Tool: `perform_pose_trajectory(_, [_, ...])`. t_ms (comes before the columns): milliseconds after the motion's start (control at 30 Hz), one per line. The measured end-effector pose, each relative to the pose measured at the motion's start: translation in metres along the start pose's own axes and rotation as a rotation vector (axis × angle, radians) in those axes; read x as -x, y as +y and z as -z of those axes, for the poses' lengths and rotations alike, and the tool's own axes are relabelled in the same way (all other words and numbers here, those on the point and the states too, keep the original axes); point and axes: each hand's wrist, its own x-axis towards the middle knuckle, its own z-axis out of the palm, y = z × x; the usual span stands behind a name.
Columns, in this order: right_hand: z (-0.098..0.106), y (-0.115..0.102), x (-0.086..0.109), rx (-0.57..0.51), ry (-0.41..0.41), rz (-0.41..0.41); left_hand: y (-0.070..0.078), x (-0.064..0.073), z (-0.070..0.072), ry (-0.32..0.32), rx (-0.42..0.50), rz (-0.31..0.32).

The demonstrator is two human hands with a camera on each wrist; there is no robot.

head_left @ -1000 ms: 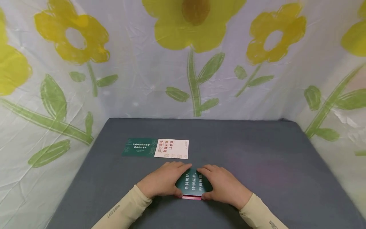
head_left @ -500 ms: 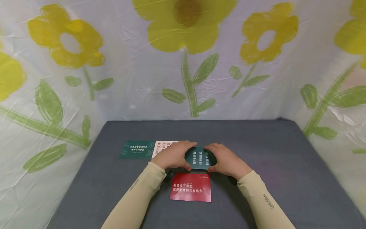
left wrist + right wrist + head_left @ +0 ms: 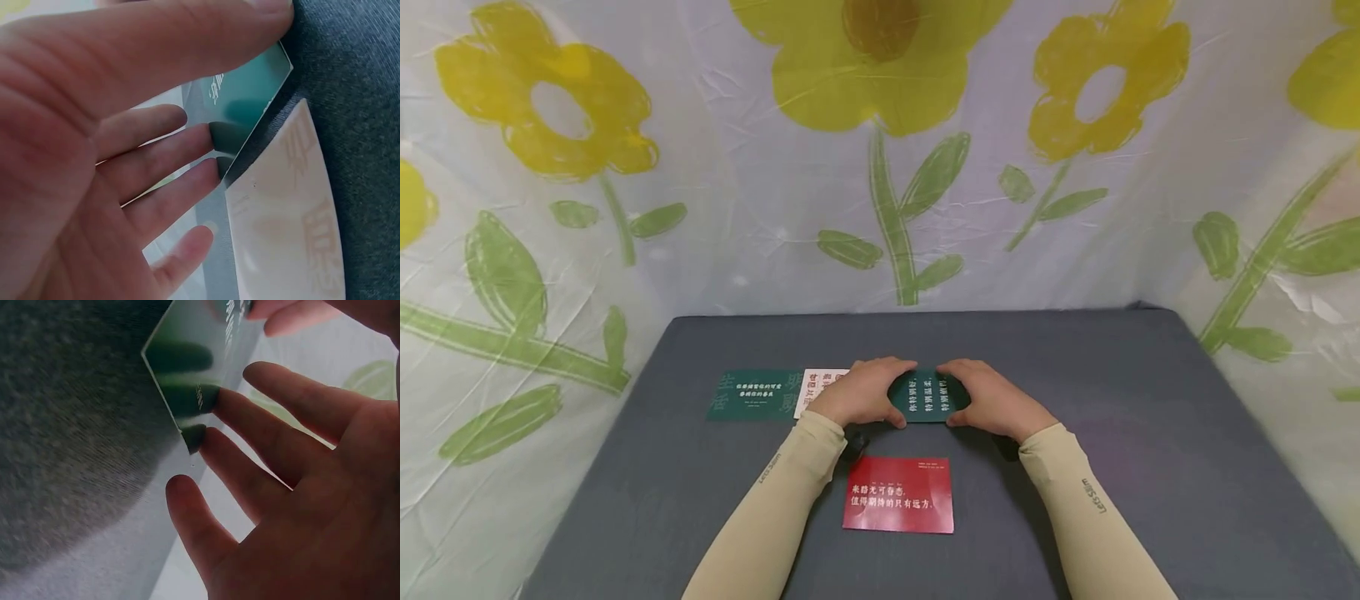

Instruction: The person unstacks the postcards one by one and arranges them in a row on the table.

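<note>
A dark green card (image 3: 928,397) with white writing lies between my two hands, just right of a white card (image 3: 818,385) with red writing. My left hand (image 3: 863,395) holds its left side, thumb at the near edge and fingers towards the far edge. On its right side my right hand (image 3: 1000,402) holds it the same way. In the left wrist view the thumb covers part of the green card (image 3: 262,81), and the white card (image 3: 281,219) is beside it. The right wrist view has fingertips against the glossy green card (image 3: 181,369). My left hand hides much of the white card.
Nearer to me a red card (image 3: 898,496) with white writing lies flat on the grey cloth-covered table (image 3: 1150,467). Another green card (image 3: 751,395) lies left of the white one. A flower-printed curtain (image 3: 752,167) stands behind the table and along both sides.
Both hands have moved the green card away from me, off the red card, to a place by the white card. The red card is now uncovered.
</note>
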Motion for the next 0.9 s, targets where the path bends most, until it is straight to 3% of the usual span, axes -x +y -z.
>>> perform_pose_trajectory(900, [-0.0039,-0.0018,-0.0033,-0.005,-0.021,-0.012,0.0027,0.0036,0.0043,0.006,-0.013,0.042])
